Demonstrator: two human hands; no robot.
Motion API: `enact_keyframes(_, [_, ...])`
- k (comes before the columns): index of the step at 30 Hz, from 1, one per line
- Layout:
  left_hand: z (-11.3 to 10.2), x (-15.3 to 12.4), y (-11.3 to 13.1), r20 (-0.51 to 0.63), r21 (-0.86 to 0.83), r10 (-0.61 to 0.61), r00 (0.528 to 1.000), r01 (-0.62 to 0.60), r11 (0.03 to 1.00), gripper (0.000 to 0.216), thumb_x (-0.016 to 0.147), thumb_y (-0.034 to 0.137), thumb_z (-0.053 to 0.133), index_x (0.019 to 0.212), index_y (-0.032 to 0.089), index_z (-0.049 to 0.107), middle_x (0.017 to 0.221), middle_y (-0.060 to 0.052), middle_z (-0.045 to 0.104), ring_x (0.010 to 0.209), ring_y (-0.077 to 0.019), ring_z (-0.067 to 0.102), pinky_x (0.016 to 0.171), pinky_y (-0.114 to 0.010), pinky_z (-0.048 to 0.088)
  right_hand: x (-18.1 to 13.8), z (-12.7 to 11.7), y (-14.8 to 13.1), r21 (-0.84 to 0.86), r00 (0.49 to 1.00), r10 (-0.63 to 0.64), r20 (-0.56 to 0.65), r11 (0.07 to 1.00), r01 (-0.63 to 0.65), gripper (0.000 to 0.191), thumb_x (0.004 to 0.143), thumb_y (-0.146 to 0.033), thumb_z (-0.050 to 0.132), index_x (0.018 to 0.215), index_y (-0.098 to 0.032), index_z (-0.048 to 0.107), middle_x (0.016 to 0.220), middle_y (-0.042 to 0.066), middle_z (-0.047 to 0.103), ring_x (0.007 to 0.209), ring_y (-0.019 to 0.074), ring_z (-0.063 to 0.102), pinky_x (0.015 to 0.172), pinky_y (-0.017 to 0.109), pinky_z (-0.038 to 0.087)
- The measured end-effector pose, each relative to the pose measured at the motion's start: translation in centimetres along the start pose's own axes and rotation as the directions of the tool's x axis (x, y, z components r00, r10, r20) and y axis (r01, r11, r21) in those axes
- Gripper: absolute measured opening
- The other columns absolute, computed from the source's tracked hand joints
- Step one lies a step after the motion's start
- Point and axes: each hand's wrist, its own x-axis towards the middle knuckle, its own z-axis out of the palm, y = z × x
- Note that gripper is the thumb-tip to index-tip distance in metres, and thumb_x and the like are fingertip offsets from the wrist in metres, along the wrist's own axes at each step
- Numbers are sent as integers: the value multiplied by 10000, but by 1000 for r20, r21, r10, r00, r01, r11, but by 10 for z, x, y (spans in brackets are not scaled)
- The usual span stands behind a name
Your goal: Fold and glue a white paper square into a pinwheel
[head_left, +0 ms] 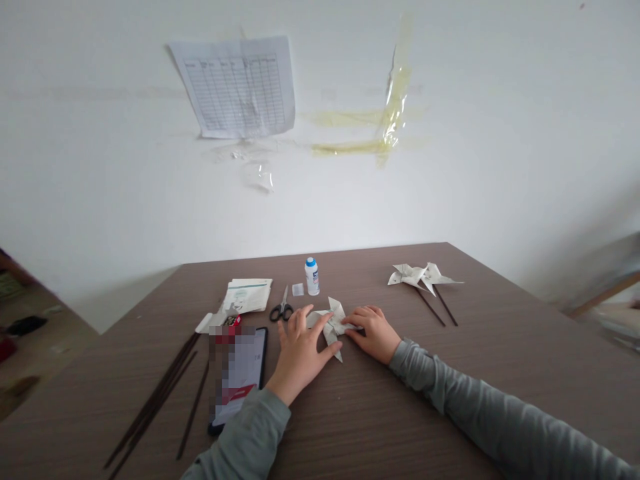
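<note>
A folded paper pinwheel (334, 324) lies on the table between my two hands, its pointed blades spread out. My left hand (303, 352) is over its left side, fingers spread, with the thumb by the lower blade; those fingers partly hide the left blade. At the opposite side, my right hand (374, 335) has its fingers bent together on the right blade, whose edge they cover. Just beyond the pinwheel stands a white glue bottle (312, 279) with a blue cap. Black-handled scissors (282, 311) lie near my left fingertips, next to a small clear plastic piece (298, 290).
Two pinwheels on dark sticks (425, 277) lie at the back right of the table (480, 400). To the left are stacked paper sheets (250, 295), a red box (231, 328), a phone (245, 373) and several dark sticks (160, 393). A wall stands behind.
</note>
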Motion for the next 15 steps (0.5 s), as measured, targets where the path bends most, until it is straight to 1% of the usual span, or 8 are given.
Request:
enact_keyframes(4, [2, -4, -8, -3, -5, 36, 999, -36, 999, 627, 1073, 421, 1010, 1690, 448, 901, 1852, -141, 762, 1775, -518, 648, 1513, -862, 466, -1, -1, 0, 15, 1000, -13, -14, 1000, 13, 253, 1160, -215, 833, 1324, -307, 1002, 1152, 84, 955, 1154, 334, 901, 1247, 552, 688])
enact_keyframes(7, [3, -6, -14, -8, -4, 51, 999, -52, 999, 642, 1055, 412, 1020, 1683, 464, 901, 1801, -114, 813, 1729, -511, 693, 1493, -842, 504, -2, -2, -1, 38, 1000, -18, -19, 999, 19, 291, 1169, -203, 819, 1373, -306, 999, 1236, 113, 957, 1234, 364, 898, 1251, 551, 687])
enact_keyframes(9, [3, -7, -16, -2, 9, 54, 999, -54, 999, 647, 1054, 416, 1018, 1687, 474, 896, 1803, -104, 821, 1726, -505, 700, 1490, -833, 514, -2, -2, 0, 51, 999, -29, -29, 998, 31, 302, 1159, -198, 839, 1395, -304, 994, 1277, 124, 944, 1268, 370, 884, 1233, 550, 694])
enact_keyframes(11, [2, -7, -17, 7, 23, 53, 999, -53, 998, 650, 1063, 421, 1012, 1699, 468, 888, 1810, -108, 821, 1728, -505, 702, 1487, -836, 518, -3, -1, 2, 62, 998, -50, -43, 997, 53, 310, 1139, -202, 873, 1409, -303, 985, 1290, 116, 923, 1265, 354, 865, 1197, 544, 706])
enact_keyframes(15, [-2, -9, -15, 28, 44, 49, 998, -50, 998, 645, 1087, 428, 993, 1721, 449, 876, 1839, -128, 800, 1744, -520, 687, 1477, -873, 515, -6, -2, 6, 72, 990, -90, -110, 993, 98, 346, 1140, -198, 884, 1456, -313, 964, 1357, 124, 898, 1287, 343, 841, 1172, 537, 708])
